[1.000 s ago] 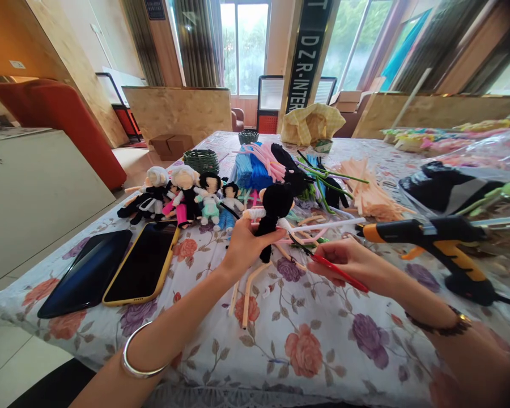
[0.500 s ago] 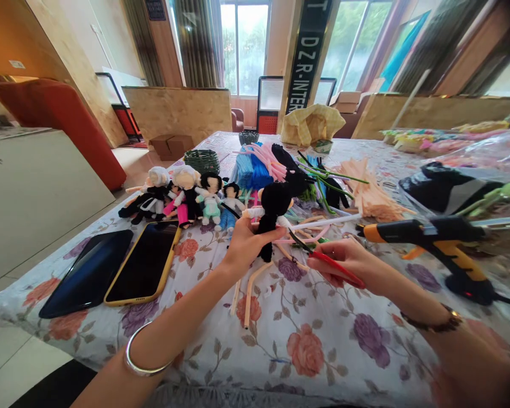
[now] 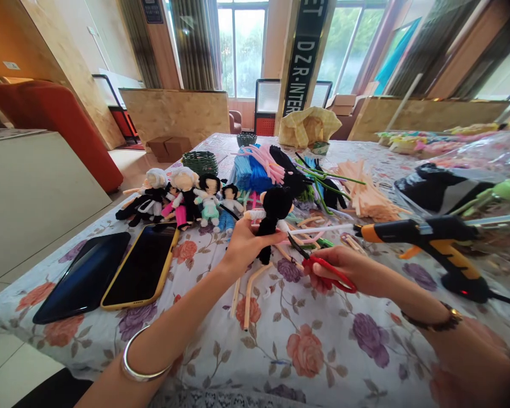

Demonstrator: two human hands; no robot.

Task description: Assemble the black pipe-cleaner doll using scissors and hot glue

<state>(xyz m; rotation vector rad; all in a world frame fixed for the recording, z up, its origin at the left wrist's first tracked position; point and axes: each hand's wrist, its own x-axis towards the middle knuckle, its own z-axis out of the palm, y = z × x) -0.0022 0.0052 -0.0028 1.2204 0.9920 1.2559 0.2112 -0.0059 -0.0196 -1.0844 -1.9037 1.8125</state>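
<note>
My left hand grips a small doll with black fuzzy hair and a black body, held upright above the flowered tablecloth. Two long peach pipe-cleaner legs hang from the doll down to the cloth. My right hand holds red-handled scissors, their dark blades pointing left toward the doll's lower body, just right of my left hand's fingers.
A row of finished dolls lies at the left. Two phones rest near the table's left edge. An orange and black glue gun stands at the right. Piles of coloured pipe cleaners and green baskets lie behind.
My right hand has turned and shifted its hold on the scissors, so the red handles now loop around my fingers. The left hand and doll have barely moved.
</note>
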